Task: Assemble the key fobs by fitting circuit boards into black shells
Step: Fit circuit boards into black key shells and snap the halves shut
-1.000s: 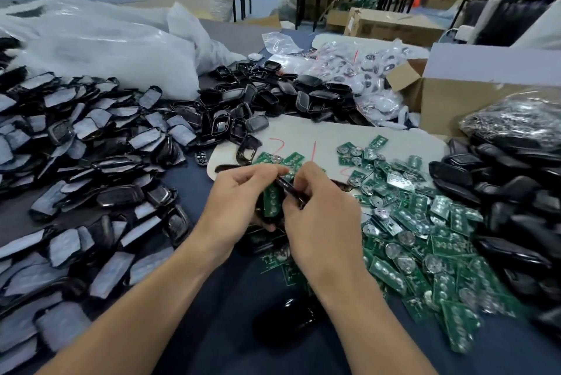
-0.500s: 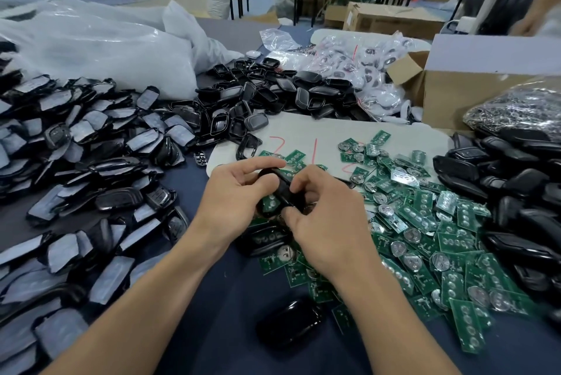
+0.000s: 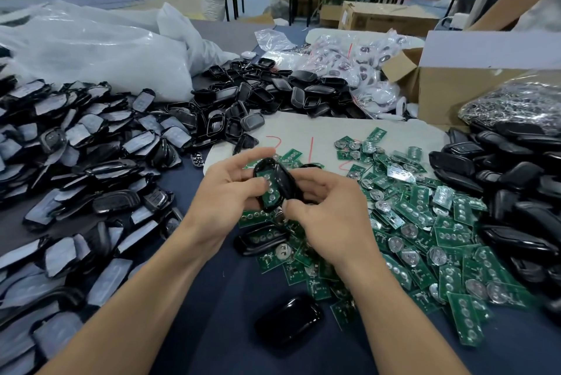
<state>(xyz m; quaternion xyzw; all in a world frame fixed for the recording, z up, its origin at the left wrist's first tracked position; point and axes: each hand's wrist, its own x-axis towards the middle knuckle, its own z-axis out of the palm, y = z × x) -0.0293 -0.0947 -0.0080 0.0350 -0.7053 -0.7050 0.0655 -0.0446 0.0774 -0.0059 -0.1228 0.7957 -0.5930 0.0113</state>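
Both my hands hold one black shell (image 3: 287, 182) above the table's middle, with a green circuit board (image 3: 271, 189) lying inside it, button pads facing up. My left hand (image 3: 226, 189) grips the shell's left side, thumb on the board. My right hand (image 3: 329, 210) pinches its right edge and lower end. A pile of loose green circuit boards (image 3: 425, 229) spreads to the right. Another black shell (image 3: 261, 238) with a board in it lies under my hands. A closed black fob (image 3: 288, 323) rests near the front edge.
Film-covered black shell halves (image 3: 76, 156) are heaped at the left, more black shells (image 3: 273, 92) at the back and black covers (image 3: 516, 198) at the right. A cardboard box (image 3: 473, 86), white plastic bags (image 3: 91, 53) and a foam sheet (image 3: 318, 135) lie behind.
The shell with the board has turned in my hands so its open side faces up; my right hand has shifted from the top to its right edge.
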